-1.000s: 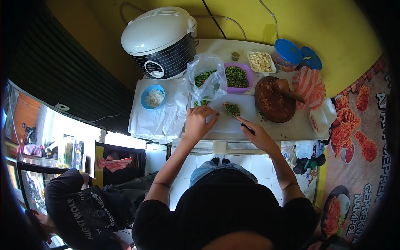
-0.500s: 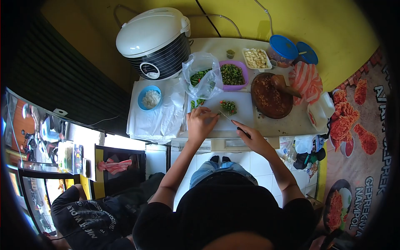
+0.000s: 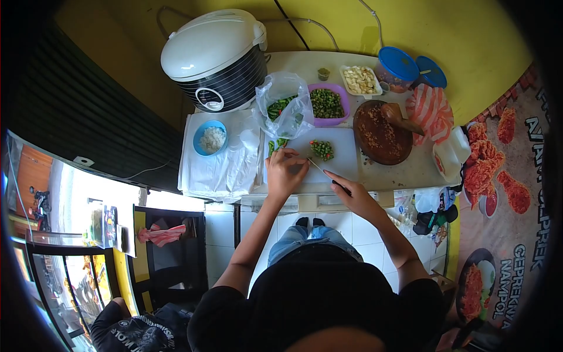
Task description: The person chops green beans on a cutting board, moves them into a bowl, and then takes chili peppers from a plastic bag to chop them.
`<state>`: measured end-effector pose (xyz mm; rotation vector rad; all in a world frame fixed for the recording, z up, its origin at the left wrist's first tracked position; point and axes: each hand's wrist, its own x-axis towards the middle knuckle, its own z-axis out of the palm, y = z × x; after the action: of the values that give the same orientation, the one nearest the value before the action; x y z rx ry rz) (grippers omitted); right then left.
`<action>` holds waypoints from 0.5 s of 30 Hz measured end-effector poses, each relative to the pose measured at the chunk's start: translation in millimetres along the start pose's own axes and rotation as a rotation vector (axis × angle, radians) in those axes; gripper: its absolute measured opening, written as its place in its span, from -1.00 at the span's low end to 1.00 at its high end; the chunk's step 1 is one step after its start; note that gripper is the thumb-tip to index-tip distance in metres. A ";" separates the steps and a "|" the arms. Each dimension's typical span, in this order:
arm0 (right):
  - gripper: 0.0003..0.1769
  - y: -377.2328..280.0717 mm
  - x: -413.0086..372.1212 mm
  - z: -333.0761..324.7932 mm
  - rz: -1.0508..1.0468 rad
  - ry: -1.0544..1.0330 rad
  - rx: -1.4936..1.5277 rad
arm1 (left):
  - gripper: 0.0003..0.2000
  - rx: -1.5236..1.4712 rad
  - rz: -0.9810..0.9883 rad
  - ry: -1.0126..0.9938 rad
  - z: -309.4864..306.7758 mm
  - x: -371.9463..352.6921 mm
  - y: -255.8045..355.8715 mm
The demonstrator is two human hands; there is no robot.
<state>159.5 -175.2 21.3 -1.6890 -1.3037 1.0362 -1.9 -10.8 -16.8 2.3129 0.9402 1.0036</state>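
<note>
A white cutting board [image 3: 346, 154] lies at the table's front edge, with a small heap of chopped green and red chilies [image 3: 322, 150] on it. At the board's left part is my left hand [image 3: 286, 172], its fingers bent and pressed together on something too small to make out. My right hand [image 3: 350, 193] grips the dark handle of a knife [image 3: 318, 167]; the blade points up and left, its tip near my left fingertips. Whole green chilies [image 3: 278, 144] lie just above my left hand. Beyond the board stand a plastic bag of chilies [image 3: 284, 107] and a purple container of cut green pieces [image 3: 346, 107].
A rice cooker [image 3: 214, 56] and a blue bowl of rice [image 3: 211, 138] are at the left. On the right are a stone mortar [image 3: 375, 139] with a pestle [image 3: 402, 119], a tray of pale cloves [image 3: 360, 80] and blue-lidded tubs [image 3: 399, 63]. Another person [image 3: 141, 333] is at the lower left.
The other person at the lower left has moved down and away from the table. My hands and the knife have barely shifted.
</note>
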 end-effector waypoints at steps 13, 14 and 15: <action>-0.52 8.7 11.3 13.9 -0.082 0.112 -0.099 | -0.92 -0.025 -0.010 -0.009 -2.2 -0.5 0.3; -0.51 6.3 12.9 13.9 -0.079 0.112 -0.100 | -0.93 -0.021 -0.001 -0.001 -2.1 -0.4 0.5; -0.51 4.4 14.4 14.3 -0.076 0.113 -0.099 | -0.92 -0.017 0.009 0.007 -2.0 -0.5 0.8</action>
<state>150.2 -160.9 9.6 -1.7313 -1.3541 0.8326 -3.4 -11.4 -15.2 2.3028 0.9214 1.0196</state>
